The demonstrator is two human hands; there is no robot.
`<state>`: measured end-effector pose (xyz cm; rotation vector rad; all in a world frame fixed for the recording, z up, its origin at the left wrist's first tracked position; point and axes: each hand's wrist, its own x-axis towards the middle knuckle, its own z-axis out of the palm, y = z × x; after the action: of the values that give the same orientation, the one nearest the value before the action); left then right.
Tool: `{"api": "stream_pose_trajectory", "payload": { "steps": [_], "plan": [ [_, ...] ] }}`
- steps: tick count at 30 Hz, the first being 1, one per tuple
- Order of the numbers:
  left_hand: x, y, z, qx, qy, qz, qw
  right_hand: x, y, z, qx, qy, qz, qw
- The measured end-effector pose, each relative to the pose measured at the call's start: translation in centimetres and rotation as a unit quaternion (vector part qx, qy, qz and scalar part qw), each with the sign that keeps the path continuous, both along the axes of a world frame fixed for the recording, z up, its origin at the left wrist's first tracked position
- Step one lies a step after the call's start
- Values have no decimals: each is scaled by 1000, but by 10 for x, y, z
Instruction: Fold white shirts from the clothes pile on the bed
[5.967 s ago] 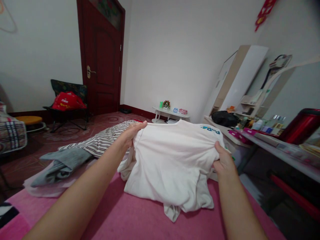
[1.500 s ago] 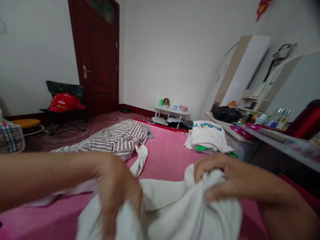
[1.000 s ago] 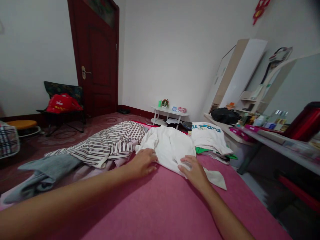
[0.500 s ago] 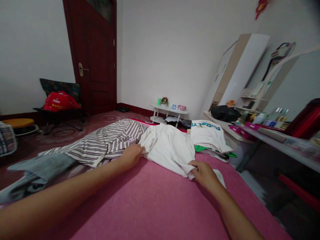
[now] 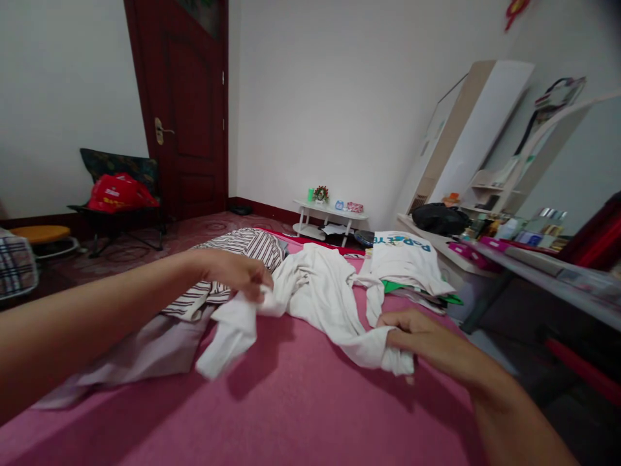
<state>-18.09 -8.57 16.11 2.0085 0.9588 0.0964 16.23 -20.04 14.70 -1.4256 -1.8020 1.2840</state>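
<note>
A crumpled white long-sleeved shirt lies over the pink bed cover in front of me. My left hand is closed on a part of it at the left, held above the cover, with a sleeve end dangling below. At the right, my right hand pinches another edge of the shirt, thumb underneath and fingers on top. Beneath and behind my left forearm are a striped shirt and a pale lilac garment.
A stack of folded clothes, topped by a white printed shirt, sits at the right. Beyond the bed stands a small white table. A cluttered dressing table is on the right; a chair with a red bag is far left.
My left hand has lifted and shifted left, pulling a sleeve out. My right hand has drawn its edge right and nearer me. The white shirt is now bunched and twisted rather than spread.
</note>
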Motion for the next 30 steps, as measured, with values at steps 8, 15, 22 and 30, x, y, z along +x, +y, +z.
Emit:
{"api": "stream_pose_trajectory", "payload": {
  "steps": [8,15,22,30],
  "plan": [
    [39,29,-11,538,-219,349,736,46,48,-32,211,426,-384,791],
    [127,-29,-117,437,57,60,895,19,38,-26,215,410,-359,810],
    [132,2,-133,441,80,70,891,24,34,-18,244,406,-387,791],
    [77,21,-82,96,-308,170,931,34,39,-27,343,270,-437,786]
  ]
}}
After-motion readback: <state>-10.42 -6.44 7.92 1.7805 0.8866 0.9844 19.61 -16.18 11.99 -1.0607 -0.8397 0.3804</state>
